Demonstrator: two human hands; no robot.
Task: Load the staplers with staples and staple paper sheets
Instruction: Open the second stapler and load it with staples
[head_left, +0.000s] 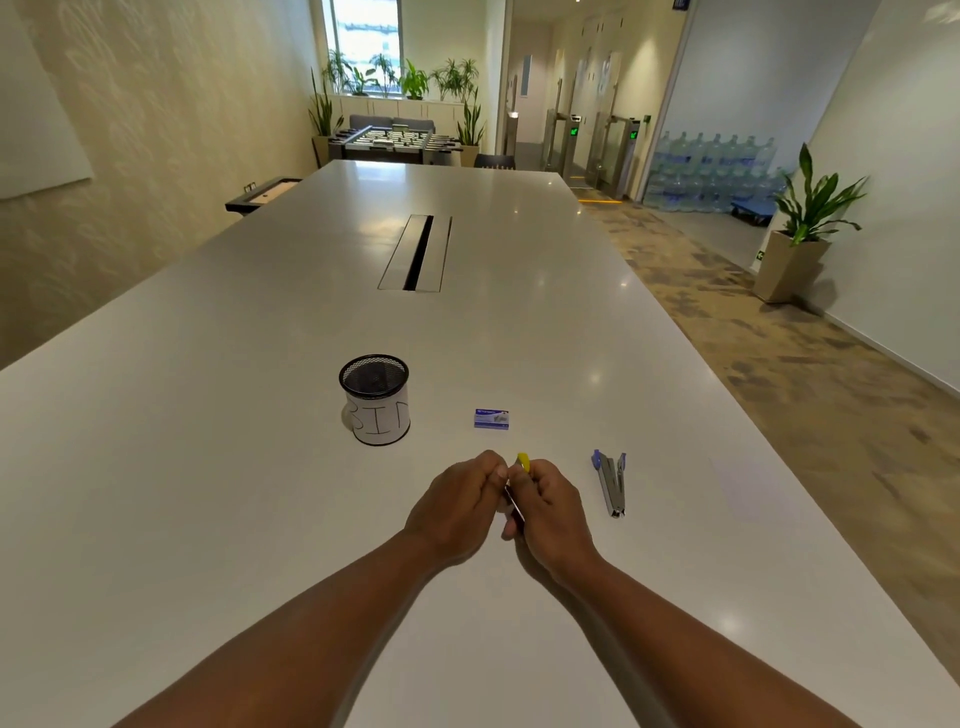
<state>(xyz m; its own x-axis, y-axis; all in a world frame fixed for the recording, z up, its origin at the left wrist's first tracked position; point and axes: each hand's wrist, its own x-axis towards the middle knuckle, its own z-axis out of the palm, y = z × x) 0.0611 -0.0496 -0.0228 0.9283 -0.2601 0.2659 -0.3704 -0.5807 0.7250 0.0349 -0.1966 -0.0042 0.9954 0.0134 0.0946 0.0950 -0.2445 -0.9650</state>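
1. Yellow stapler (521, 470) was held over the table (208, 467) at the 6 o'clock end, between both hands, clear of the top as far as could be told.
2. Right hand (553, 512) was curled round its body; yellow tip stuck out at 12 o'clock above the fingers, a dark metal strip ran down toward 6 betw. the hands.
3. Left hand (460, 501) had fingers curled, thumb and fingertips pinching at the upper end of the stapler. Whether a staple strip sat in that pinch: couldn't tell, too small.
4. Handling, judged: small, light, stiff metal w/ plastic cap. Sprung magazine likely to snap back, so hold the body firm and work the top w/ the other hand. Smooth metal may slip if pinched only at the tip.
5. Looks: mostly hidden by the hands; only yellow cap and thin dark rail showed. Open or closed magazine: not clear.
6. Blue stapler (611, 480) lay on the table at 3 o'clock of the hands, near but apart, top hinged open in a narrow V, blue ends toward 12, silver body.
7. Staple box (491, 419), small, blue-white, lay flat just past the hands at 12.
8. Mesh cup (375, 397) marked "BIN" stood upright at 10–11 o'clock.
9. No paper sheets made out w/ certainty.
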